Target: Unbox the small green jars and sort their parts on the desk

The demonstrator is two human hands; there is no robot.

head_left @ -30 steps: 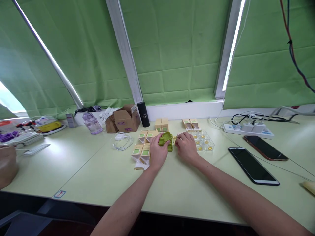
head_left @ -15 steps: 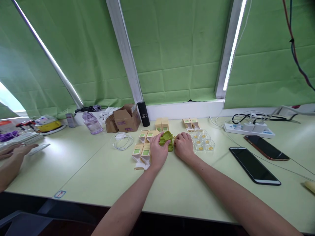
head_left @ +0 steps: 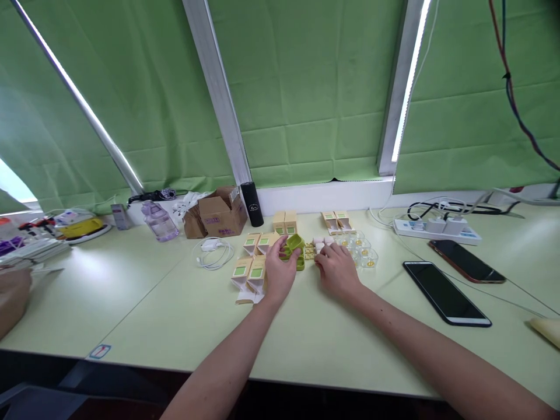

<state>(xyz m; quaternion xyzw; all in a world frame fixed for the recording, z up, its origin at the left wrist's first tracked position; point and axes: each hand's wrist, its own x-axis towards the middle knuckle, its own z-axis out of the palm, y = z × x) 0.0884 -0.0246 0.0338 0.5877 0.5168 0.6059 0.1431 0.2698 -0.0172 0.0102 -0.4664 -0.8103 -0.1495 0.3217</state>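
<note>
My left hand point(head_left: 280, 271) is closed around a small olive-green plastic case point(head_left: 296, 241) whose lid is tipped up. More green case parts stand beside and beneath its fingers. Just to the right lie small yellow pieces point(head_left: 309, 251) in a cluster. My right hand point(head_left: 340, 269) reaches down over several small white and pinkish pieces point(head_left: 324, 240), fingers curled together; what they pinch is hidden. Past that hand sit clear plastic cups point(head_left: 370, 259) with yellow centres, partly covered by it. Small cardboard boxes point(head_left: 248, 273) with green labels stand open left of my left hand.
More small boxes point(head_left: 284, 223) and two opened ones point(head_left: 338, 223) stand farther back. A brown carton point(head_left: 222, 214), a black bottle point(head_left: 252, 204) and a coiled white cable point(head_left: 214, 254) are leftward. Two phones point(head_left: 447, 293) and a power strip point(head_left: 437, 230) lie right. Another person's arm point(head_left: 13, 297) shows far left.
My right hand has moved right, away from the green case, uncovering the yellow and pale pieces. My left hand keeps its hold. The other person's arm at far left has drawn back.
</note>
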